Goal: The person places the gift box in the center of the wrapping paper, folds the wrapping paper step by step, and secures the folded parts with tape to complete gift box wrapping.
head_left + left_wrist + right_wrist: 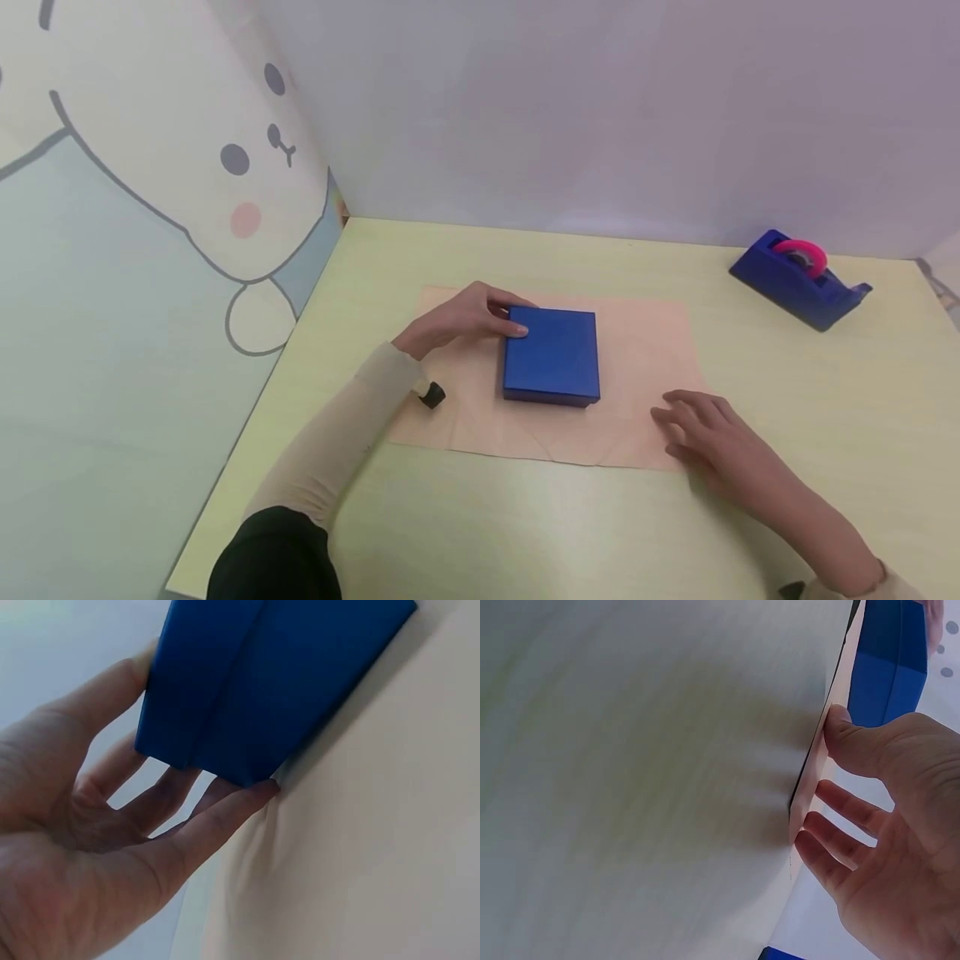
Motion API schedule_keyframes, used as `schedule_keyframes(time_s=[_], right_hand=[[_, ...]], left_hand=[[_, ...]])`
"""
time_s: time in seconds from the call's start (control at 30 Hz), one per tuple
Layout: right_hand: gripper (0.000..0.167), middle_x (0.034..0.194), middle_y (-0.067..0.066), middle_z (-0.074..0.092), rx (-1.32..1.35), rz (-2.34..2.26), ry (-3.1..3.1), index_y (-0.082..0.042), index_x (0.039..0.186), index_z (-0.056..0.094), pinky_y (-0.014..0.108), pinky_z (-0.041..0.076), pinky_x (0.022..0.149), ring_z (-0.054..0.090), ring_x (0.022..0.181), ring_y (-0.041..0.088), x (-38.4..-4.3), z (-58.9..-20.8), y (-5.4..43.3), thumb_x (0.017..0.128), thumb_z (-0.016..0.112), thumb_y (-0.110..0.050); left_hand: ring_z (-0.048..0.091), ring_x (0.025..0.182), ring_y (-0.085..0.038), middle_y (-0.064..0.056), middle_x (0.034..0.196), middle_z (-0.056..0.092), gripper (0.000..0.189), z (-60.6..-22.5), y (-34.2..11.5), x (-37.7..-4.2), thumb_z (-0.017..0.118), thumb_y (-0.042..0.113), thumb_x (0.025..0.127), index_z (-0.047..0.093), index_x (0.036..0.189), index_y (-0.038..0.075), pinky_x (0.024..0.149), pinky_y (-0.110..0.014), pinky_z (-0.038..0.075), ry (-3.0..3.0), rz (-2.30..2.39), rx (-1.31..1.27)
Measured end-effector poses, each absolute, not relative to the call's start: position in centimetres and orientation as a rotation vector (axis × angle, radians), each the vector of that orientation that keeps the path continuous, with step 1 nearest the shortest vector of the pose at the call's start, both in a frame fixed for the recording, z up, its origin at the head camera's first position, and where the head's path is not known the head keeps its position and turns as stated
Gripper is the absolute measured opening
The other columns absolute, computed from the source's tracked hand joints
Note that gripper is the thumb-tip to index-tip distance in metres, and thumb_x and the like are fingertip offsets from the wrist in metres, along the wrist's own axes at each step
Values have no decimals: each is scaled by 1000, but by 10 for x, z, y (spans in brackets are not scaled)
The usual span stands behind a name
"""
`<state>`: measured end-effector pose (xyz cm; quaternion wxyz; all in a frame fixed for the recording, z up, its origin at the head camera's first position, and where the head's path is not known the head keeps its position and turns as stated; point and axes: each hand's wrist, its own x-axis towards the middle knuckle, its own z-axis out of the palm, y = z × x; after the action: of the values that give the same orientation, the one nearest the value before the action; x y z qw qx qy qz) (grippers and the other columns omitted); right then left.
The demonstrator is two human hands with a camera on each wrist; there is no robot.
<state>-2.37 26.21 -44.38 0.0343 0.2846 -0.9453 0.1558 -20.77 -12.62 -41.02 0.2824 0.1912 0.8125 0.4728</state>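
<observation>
A square blue box (pixel 552 352) with a lid sits on a sheet of pale pink paper (pixel 641 367). My left hand (pixel 467 318) holds the box at its far left corner, the thumb on top and the other fingers at its far side. In the left wrist view the box (pixel 259 682) shows the lid's edge, and one fingertip comes close to the paper. My right hand (pixel 716 442) is at the paper's right edge, its fingers loosely bent; in the right wrist view the thumb and fingertips of this hand (pixel 892 832) are right at that edge.
A blue tape dispenser (pixel 798 283) with a pink core stands at the back right of the light wooden table (pixel 480 533). A pale wall (pixel 570 117) rises behind the table, and a panel with a cartoon animal (pixel 180 167) is on the left.
</observation>
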Motion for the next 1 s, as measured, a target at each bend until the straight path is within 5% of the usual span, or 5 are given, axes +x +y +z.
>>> schedule_keyframes(time_s=[0.3,0.63,1.0], right_hand=[[50,136,13,61,898,475,-2868,-13,130,69,59,56,91,59,118,36,-25,-446,263,83,85,-11],[50,137,13,61,878,481,-2902,-14,131,69,60,56,92,59,119,37,-23,-445,263,84,85,-12],[41,136,11,62,885,522,-2970,-16,127,71,60,55,94,59,121,36,-30,-438,266,88,83,-14]], left_hand=[[57,109,-19,6,133,71,46,-410,-127,-203,83,33,90,72,134,28,83,-28,48,2143,1312,496],[60,127,-17,7,139,69,45,-411,-125,-204,84,33,89,72,133,29,107,-36,50,2173,1270,482],[58,129,-22,2,145,63,55,-408,-124,-194,79,34,93,63,145,24,107,-39,52,2214,1290,513]])
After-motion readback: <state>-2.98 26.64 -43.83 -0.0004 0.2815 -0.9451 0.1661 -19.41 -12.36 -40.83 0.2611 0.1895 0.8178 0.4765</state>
